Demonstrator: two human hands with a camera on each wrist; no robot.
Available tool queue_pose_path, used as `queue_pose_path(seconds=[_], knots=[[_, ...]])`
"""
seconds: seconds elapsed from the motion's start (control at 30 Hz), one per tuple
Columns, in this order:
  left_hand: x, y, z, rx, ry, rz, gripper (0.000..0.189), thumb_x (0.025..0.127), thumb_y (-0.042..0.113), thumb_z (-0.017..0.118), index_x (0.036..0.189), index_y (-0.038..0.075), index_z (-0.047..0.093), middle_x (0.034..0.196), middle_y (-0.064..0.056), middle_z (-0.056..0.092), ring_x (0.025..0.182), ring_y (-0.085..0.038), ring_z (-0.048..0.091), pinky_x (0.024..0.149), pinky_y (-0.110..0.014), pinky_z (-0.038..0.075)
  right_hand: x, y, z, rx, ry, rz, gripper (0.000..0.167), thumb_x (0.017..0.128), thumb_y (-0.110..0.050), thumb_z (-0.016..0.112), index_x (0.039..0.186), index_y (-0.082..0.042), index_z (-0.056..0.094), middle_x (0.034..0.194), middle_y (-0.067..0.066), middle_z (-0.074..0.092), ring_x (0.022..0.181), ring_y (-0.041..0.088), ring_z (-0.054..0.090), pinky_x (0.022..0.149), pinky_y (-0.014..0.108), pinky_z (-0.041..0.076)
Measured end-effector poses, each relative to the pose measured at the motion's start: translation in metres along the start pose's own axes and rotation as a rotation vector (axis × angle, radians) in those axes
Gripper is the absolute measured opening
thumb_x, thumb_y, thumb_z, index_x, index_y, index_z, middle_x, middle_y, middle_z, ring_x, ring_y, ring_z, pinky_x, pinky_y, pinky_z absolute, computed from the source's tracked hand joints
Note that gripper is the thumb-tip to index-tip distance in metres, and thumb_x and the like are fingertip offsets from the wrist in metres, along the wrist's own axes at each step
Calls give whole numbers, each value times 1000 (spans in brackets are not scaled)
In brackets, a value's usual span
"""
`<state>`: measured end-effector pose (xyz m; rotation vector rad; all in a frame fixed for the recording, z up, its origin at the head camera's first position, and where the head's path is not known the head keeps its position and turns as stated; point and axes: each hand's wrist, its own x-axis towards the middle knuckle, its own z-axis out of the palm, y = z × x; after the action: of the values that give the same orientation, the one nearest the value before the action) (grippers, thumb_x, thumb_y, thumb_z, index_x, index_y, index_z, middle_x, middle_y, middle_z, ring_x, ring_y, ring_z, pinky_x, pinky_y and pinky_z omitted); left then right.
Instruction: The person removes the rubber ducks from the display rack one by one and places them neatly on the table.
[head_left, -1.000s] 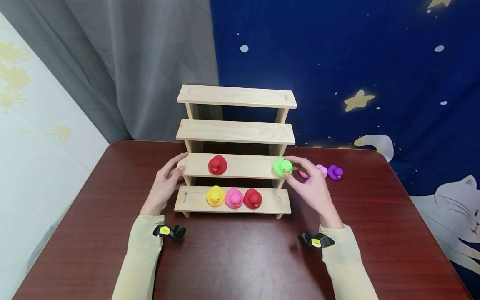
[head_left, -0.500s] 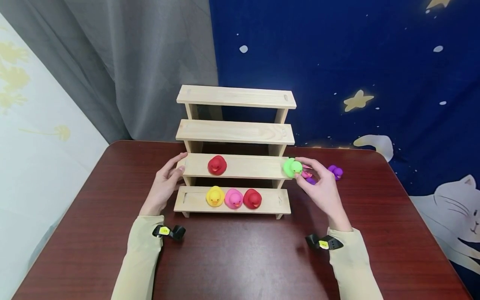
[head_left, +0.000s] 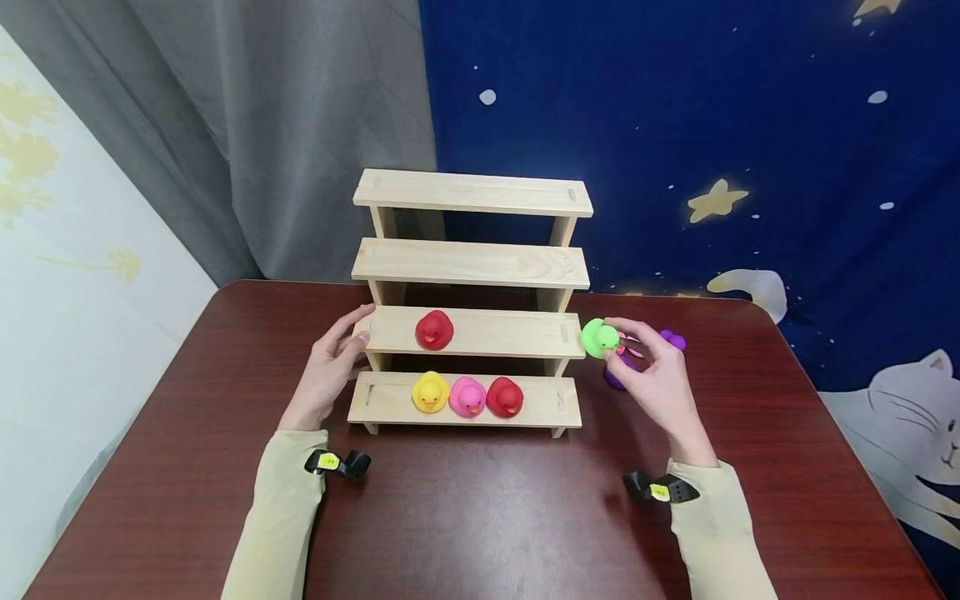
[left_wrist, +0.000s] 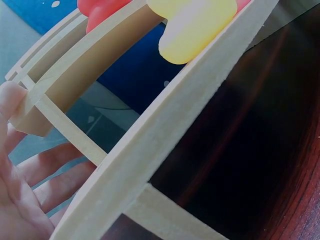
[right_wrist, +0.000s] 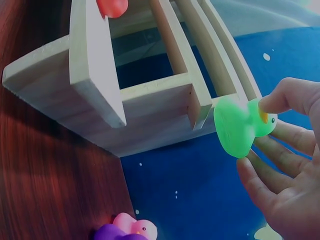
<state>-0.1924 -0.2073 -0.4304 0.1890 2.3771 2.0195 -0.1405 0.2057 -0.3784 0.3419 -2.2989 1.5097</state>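
My right hand [head_left: 660, 387] pinches a green rubber duck [head_left: 600, 339] by the head between thumb and fingers. In the right wrist view the duck [right_wrist: 234, 130] is held off to the side of the stand's right end. My left hand [head_left: 327, 367] grips the left end of the second step from the bottom of a wooden tiered shelf [head_left: 480, 265], thumb at its front edge. A red duck [head_left: 434, 331] sits on that step. Along the bottom step stand a yellow duck [head_left: 430, 392], a pink duck [head_left: 468, 397] and another red duck [head_left: 505, 397].
Beyond the right hand, partly hidden, lie a purple duck [head_left: 614, 377] and a second purple duck [head_left: 672, 340] on the dark wooden table [head_left: 480, 517]. A pink duck [right_wrist: 142, 227] shows in the right wrist view. Curtains [head_left: 600, 108] hang behind the shelf.
My right hand has carried the green duck rightward, from over the second step's right end to just past it. My left hand has stayed in place.
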Motion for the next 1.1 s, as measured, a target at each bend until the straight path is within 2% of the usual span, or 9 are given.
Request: queue_pose_path(seconds=[0.13,0.23,0.43,0.63,0.9,1.1], knots=[[0,0,0,7,-3,-5,45,103,25,50,147,21,43,132,-20,54,113,-33,57,83,-49,50,-2,-17,-2,-46,0,-2,37,79,19,65,115,15,60,109,29,63,95,4,61,83,12,46],[0,0,0,4,-3,-8,45,103,25,50,147,21,43,132,-20,54,113,-32,57,84,-50,50,-3,-21,-5,-58,-3,12,36,80,18,65,115,15,60,111,29,63,97,0,60,85,12,45],[0,0,0,-2,-1,-5,46,103,24,50,147,21,42,133,-20,54,113,-32,57,84,-53,49,-6,-16,-11,-81,-1,24,38,80,16,67,117,12,61,113,25,63,100,16,64,86,13,45],[0,0,0,1,-3,-12,46,102,25,50,147,22,42,134,-20,53,114,-33,56,85,-51,50,-10,-9,-16,-84,25,28,37,79,19,65,115,15,61,110,27,62,97,6,60,88,17,46],[1,0,0,-5,-4,-11,46,102,24,50,147,21,42,135,-21,52,116,-36,54,86,-56,47,-16,-1,-25,-89,40,39,37,79,20,65,115,15,60,115,28,62,101,8,60,91,23,46],[1,0,0,-3,-4,-4,46,102,24,50,147,20,42,135,-21,52,116,-36,54,86,-56,47,-19,2,-30,-134,49,54,37,79,18,66,116,14,61,115,27,61,98,0,58,89,20,46]])
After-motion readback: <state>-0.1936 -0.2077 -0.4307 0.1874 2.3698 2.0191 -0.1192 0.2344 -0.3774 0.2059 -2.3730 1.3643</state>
